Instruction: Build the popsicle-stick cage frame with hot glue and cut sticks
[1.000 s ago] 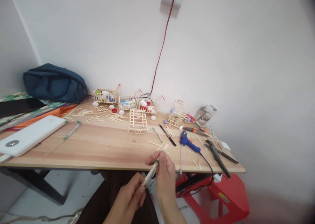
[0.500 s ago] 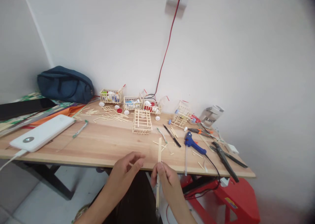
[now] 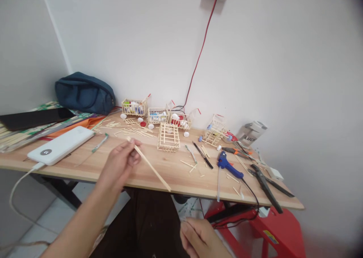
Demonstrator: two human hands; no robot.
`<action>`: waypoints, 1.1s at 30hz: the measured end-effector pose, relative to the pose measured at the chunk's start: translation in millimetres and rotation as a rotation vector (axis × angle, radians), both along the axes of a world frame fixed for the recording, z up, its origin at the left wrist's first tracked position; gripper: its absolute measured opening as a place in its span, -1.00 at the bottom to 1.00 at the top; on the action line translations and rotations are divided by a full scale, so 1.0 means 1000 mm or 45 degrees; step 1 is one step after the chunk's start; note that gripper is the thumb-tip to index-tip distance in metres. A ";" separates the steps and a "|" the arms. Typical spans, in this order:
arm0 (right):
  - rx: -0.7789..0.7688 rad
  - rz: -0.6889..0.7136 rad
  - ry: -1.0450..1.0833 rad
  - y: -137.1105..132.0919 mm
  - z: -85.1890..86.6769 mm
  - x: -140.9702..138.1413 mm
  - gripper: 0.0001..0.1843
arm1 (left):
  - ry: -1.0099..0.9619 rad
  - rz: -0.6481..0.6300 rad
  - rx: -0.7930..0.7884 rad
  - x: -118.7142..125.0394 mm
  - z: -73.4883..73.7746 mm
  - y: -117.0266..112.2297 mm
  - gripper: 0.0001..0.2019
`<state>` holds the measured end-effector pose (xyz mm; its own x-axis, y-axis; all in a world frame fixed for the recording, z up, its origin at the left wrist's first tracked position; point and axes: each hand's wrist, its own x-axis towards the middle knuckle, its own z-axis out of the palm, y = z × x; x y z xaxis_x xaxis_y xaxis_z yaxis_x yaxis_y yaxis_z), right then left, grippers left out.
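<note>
My left hand is above the front of the table, its fingers pinched round pale wooden chopsticks. They slant down to the right, and I cannot tell whether one or a joined pair shows. Low in front of the table's edge, my right hand has its fingers curled together. Something faint and see-through may be at its fingertips, but it is too blurred to name. Beyond the hands stands a small stick-built basket frame.
Several little stick carts line the wall, near loose stick pieces. A blue glue gun, black pen and dark-handled cutters lie right. A white power bank lies left; a red stool stands below.
The chopsticks have passed from my right hand to my left, which has moved left and up over the table. My right hand has dropped lower. The view has shifted slightly.
</note>
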<state>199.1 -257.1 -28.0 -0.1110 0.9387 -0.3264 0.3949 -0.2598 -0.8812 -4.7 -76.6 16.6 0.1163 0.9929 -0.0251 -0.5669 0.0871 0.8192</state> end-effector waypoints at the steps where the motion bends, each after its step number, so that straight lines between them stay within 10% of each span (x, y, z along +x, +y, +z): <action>1: -0.016 -0.059 0.048 -0.005 -0.004 0.007 -0.32 | -0.027 0.016 0.006 -0.009 0.001 0.006 -0.70; 8: 0.003 -0.836 0.526 -0.034 -0.010 0.074 -0.42 | -0.058 0.025 -0.070 -0.037 -0.018 0.005 -0.81; 15: 0.296 -0.982 0.166 -0.048 0.015 0.110 -0.48 | -0.051 0.006 -0.147 -0.039 -0.028 -0.001 -0.84; 23: 0.510 -0.633 -0.908 0.074 0.055 0.105 -0.60 | -0.007 -0.003 -0.190 -0.035 -0.031 -0.006 -0.69; 33: 0.275 -0.461 -1.224 0.174 0.028 0.071 -0.84 | 0.024 0.020 -0.183 -0.042 -0.040 -0.004 -0.66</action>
<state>270.2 -83.6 0.0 0.4054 0.9127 0.0506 0.8831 -0.3768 -0.2794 -46.7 -81.0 -23.9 0.0993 0.9806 -0.1689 -0.5535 0.1955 0.8096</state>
